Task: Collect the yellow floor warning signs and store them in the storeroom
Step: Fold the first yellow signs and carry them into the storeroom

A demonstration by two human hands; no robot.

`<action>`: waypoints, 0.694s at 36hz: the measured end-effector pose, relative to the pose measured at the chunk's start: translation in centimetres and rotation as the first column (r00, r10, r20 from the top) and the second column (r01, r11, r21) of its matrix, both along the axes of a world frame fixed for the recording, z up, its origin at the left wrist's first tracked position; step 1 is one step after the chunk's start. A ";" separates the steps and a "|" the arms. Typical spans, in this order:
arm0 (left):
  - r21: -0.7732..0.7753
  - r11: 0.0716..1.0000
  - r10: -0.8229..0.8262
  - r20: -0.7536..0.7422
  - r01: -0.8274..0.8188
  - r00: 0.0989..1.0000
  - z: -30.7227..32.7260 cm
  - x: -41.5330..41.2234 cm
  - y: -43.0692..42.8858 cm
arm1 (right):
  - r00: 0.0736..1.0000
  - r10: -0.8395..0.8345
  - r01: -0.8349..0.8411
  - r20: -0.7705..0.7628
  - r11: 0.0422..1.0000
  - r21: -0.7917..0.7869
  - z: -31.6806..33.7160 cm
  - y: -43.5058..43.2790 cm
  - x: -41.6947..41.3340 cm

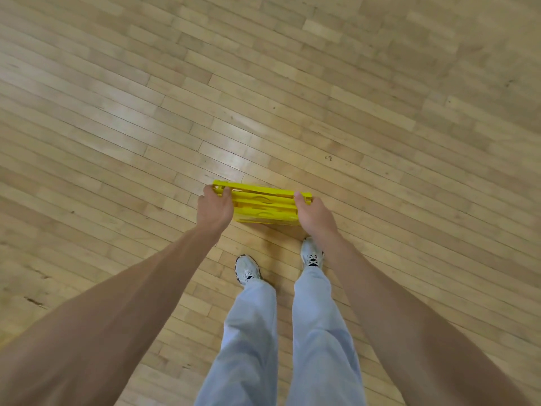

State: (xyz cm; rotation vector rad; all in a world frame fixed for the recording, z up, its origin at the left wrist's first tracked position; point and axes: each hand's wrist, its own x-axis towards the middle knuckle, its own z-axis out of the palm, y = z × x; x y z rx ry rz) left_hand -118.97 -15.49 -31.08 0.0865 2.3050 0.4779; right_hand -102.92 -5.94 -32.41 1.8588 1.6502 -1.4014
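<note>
Above shoes [248, 269]: L hand [215, 208] & R hand [314, 213] clamped on signs [263, 205]; could slip apart w/ uneven squeeze.

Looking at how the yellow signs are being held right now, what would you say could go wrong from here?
The left hand and right hand grip only the ends of the yellow signs, which look like several stacked together; one might slip out of the middle. The bundle hangs just ahead of the shoes, so it could land on a foot. The wooden floor looks glossy, so footing may be slippery.
</note>
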 end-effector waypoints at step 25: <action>0.183 0.980 0.026 0.252 -0.074 0.967 0.1 2.0 -8.8 | 0.961 -0.255 0.257 -0.102 0.966 0.006 0.6 -8.7 4.0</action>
